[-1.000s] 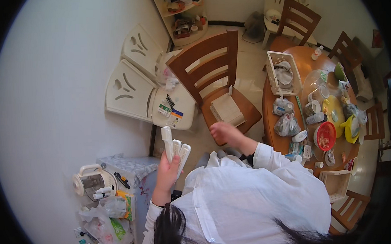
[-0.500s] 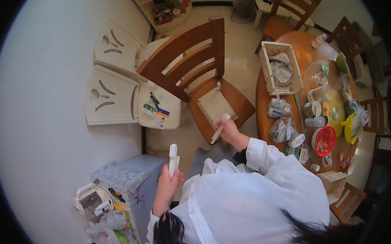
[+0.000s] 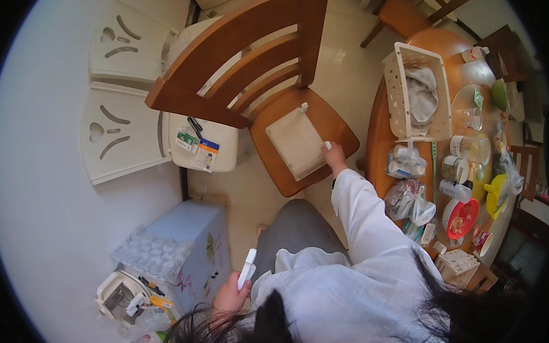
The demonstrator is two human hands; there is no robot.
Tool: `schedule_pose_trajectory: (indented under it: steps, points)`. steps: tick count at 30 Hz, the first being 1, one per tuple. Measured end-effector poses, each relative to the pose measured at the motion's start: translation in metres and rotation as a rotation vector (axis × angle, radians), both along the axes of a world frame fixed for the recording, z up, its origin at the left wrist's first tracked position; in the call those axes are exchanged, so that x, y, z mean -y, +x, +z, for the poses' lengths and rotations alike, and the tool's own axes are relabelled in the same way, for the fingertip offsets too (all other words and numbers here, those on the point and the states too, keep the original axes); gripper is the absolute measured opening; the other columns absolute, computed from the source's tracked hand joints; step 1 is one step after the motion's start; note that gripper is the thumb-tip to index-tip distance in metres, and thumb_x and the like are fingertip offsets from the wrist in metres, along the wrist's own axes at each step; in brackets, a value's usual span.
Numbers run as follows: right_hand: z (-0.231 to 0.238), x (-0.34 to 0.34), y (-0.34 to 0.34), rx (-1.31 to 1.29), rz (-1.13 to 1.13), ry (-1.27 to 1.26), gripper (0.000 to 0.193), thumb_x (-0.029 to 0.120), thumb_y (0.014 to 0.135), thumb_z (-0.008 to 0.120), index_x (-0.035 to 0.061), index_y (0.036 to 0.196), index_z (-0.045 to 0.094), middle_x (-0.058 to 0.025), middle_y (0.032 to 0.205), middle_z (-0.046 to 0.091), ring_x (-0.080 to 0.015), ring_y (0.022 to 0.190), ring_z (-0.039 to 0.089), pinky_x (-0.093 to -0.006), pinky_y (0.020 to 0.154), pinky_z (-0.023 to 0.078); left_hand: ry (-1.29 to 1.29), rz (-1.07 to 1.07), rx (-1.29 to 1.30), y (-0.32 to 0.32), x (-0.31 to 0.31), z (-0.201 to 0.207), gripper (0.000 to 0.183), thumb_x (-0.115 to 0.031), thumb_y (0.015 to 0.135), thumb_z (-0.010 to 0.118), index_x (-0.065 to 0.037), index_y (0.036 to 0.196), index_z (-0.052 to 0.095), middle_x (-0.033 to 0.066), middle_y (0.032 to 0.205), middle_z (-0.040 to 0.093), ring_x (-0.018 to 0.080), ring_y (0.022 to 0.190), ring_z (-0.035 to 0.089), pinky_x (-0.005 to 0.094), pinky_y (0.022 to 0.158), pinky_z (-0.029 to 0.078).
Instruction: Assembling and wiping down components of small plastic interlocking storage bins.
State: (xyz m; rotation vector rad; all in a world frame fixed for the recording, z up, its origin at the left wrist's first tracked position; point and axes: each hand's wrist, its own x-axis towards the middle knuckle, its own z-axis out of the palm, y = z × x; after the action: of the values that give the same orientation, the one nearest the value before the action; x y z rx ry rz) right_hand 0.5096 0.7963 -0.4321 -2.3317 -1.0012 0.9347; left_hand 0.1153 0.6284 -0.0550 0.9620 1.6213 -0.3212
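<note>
head view: left hand (image 3: 231, 293) grips a white stick (image 3: 247, 270); right hand (image 3: 336, 156) pinches a white piece (image 3: 328, 144) at the panel's (image 3: 293, 144) corner, on the chair (image 3: 330, 123). pushing sideways could slide the panel off.

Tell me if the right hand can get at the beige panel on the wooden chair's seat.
Probably yes: the right hand is close beside the beige panel, with nothing seen blocking it, though it holds a small white piece.
</note>
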Motion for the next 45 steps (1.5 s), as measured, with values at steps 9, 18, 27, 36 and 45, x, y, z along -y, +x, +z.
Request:
schedule_pose_trajectory:
  steps: [9,18,27,36,45]
  points:
    - [-0.003,0.034,-0.015,-0.05,0.002,-0.069,0.03,0.029,0.085,0.059,0.0017,0.098,0.061,-0.0217,0.09,0.066,-0.0385,0.089,0.063,-0.0442,0.078,0.049,-0.036,-0.025,-0.011,0.01,-0.019,-0.004,0.038,-0.031,0.092,0.056,-0.001,0.115,0.048,0.0204,0.086,0.066,0.0348,0.076,0.067,0.0453,0.072,0.049]
    - [-0.06,0.074,-0.047,-1.001,-0.938,-0.333,0.011,0.01,0.084,0.053,0.0071,0.094,0.052,-0.0065,0.085,0.053,-0.0241,0.072,0.053,-0.0409,0.064,0.048,-0.007,-0.123,-0.088,0.0,-0.01,-0.019,0.038,-0.031,0.091,0.057,-0.002,0.114,0.05,0.024,0.089,0.065,0.0403,0.083,0.064,0.0483,0.072,0.049]
    - [-0.008,0.014,-0.064,-1.291,-1.094,0.244,0.028,0.001,0.078,0.051,0.0081,0.105,0.052,-0.0079,0.094,0.054,-0.0273,0.089,0.054,-0.0475,0.08,0.049,0.143,-0.235,-0.138,0.009,-0.015,0.008,0.027,-0.023,0.091,0.058,-0.003,0.108,0.051,0.0174,0.081,0.064,0.0322,0.075,0.065,0.0424,0.067,0.049]
    - [0.168,0.034,-0.021,-1.442,-0.585,0.022,0.041,-0.001,0.075,0.046,-0.0019,0.115,0.049,-0.0157,0.111,0.056,-0.0313,0.107,0.056,-0.0446,0.095,0.047,0.197,0.423,0.077,-0.032,0.011,-0.02,0.025,-0.025,0.098,0.048,-0.005,0.113,0.051,-0.0003,0.075,0.051,0.0054,0.065,0.047,0.0232,0.059,0.042]
    - [0.37,0.049,-0.118,-1.807,0.193,-0.051,0.055,0.0,0.073,0.051,0.0012,0.128,0.049,-0.0117,0.122,0.058,-0.0268,0.114,0.056,-0.0424,0.098,0.046,0.63,1.626,0.738,-0.064,0.001,-0.045,0.037,-0.037,0.1,0.044,-0.005,0.12,0.049,0.0089,0.115,0.057,0.0222,0.103,0.056,0.0358,0.082,0.047]
